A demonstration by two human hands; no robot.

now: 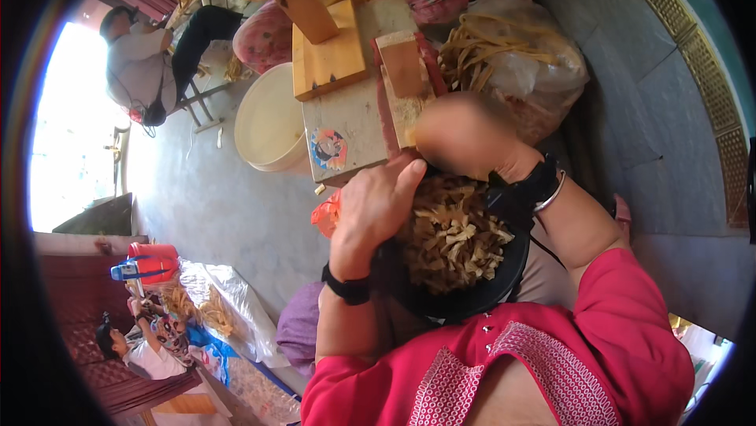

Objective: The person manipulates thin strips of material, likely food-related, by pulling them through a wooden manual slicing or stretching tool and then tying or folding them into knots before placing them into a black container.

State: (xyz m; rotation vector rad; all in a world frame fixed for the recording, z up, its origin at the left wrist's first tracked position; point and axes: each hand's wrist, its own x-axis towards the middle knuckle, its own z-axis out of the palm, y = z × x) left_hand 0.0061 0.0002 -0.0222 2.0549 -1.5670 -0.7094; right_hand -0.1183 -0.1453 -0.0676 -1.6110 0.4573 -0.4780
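The black bowl [472, 300] sat in the person's lap, heaped with pale cut strips [453, 237]. The left hand [378, 205] lay on the bowl's near-left rim, fingers curled loosely over the heap without pinching anything. The right hand [465, 138] was blurred above the bowl's far rim; whether it was open or closed could not be told. Beyond the bowl stood the wooden cutting block [350, 111]. Steadying the rim while working would likely keep strips from spilling.

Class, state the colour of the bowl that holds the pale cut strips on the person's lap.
Black; the bowl shows best in the head view.
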